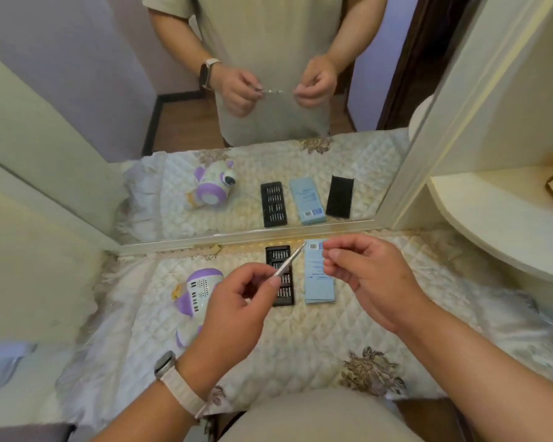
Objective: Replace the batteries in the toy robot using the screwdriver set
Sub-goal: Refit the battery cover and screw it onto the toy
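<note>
Toy robot (196, 290) lies on its side on the quilted cover (300, 339), at the left of your work area, its perforated back panel facing up. Its long axis runs roughly from the mirror (268, 148) towards you. Your left hand (237, 307) is the nearer one, just beside it and raised above it; that hand and wrist hide the toy's lower right portion. No battery door can be made out.

Your left hand pinches the screwdriver (288, 261) by its handle end. The shaft slants up and to the right, away from the toy, with its tip close to your right fingertips. Beneath it sits the bit tray (286, 291), with the blue box (320, 282) just beside that.

Your right hand (367, 282) has thumb and forefinger pressed together and the other fingers curled. Whether a bit sits in that pinch cannot be determined. In my judgement, the driver must swing left and down before it reaches the toy.
</note>
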Demonstrator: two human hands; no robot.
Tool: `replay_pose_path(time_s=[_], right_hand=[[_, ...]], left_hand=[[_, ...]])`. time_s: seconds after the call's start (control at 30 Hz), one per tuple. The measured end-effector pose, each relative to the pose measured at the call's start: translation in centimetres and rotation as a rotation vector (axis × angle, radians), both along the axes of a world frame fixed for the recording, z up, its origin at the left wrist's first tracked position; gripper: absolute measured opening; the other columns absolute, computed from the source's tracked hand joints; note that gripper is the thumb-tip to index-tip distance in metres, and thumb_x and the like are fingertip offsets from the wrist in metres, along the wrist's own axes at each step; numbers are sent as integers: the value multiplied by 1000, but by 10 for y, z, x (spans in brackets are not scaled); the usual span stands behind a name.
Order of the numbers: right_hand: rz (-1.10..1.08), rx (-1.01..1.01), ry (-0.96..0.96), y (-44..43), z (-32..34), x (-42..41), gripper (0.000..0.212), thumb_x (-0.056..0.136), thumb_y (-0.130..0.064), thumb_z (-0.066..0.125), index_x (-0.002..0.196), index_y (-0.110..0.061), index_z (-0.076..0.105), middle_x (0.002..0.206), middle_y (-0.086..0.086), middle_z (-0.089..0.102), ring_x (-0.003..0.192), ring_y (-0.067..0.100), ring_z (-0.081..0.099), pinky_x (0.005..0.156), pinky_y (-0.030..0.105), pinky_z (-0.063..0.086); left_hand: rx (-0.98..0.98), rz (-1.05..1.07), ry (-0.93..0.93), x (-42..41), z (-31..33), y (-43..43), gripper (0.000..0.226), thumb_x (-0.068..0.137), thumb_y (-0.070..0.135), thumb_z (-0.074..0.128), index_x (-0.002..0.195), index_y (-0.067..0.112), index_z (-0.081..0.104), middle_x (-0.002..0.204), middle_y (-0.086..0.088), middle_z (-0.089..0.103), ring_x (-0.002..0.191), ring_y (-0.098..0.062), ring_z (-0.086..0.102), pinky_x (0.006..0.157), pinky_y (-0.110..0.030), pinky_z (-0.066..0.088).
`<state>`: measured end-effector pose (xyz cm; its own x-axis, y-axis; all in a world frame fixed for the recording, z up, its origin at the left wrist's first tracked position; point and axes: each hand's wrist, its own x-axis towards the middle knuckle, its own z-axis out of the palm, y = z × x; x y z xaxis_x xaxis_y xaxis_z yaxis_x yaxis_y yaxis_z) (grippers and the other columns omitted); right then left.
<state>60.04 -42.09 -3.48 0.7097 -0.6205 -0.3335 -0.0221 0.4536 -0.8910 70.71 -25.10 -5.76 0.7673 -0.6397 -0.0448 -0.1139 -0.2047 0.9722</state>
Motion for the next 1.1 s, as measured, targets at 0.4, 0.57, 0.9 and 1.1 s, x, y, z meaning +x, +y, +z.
replay_pose_path(time_s=[0.4, 0.57, 0.9, 1.1], right_hand=[[-29, -26, -175, 94, 54, 61, 21, 86, 12, 55, 86, -6, 64, 68, 4, 63, 65, 14, 62, 60, 25, 55], [-39, -67, -227, 118, 63, 74, 24, 83, 11, 58, 85, -11, 66, 70, 3, 65, 70, 16, 66, 63, 28, 57], [-17, -85, -268, 136, 75, 93, 16, 67, -2, 66, 76, -15, 71, 73, 7, 67, 73, 23, 69, 63, 25, 56], [-36, -97, -259, 138, 76, 104, 16, 67, 0, 66, 76, -13, 70, 74, 10, 67, 68, 21, 68, 61, 24, 56]], left_hand=[[-147, -146, 26, 60, 51, 80, 6, 75, 34, 70, 79, 33, 75, 78, -18, 57, 63, -5, 51, 47, -14, 46], [-177, -173, -10, 75, 57, 99, 10, 74, 42, 66, 78, 37, 74, 78, -18, 61, 64, -7, 55, 50, -15, 47], [-179, -109, -21, 103, 60, 113, 18, 70, 47, 65, 80, 36, 75, 66, 4, 64, 63, -7, 53, 62, -20, 44], [-174, -156, -48, 119, 62, 112, 19, 71, 46, 65, 81, 32, 75, 70, -13, 61, 63, -11, 52, 60, -28, 43]])
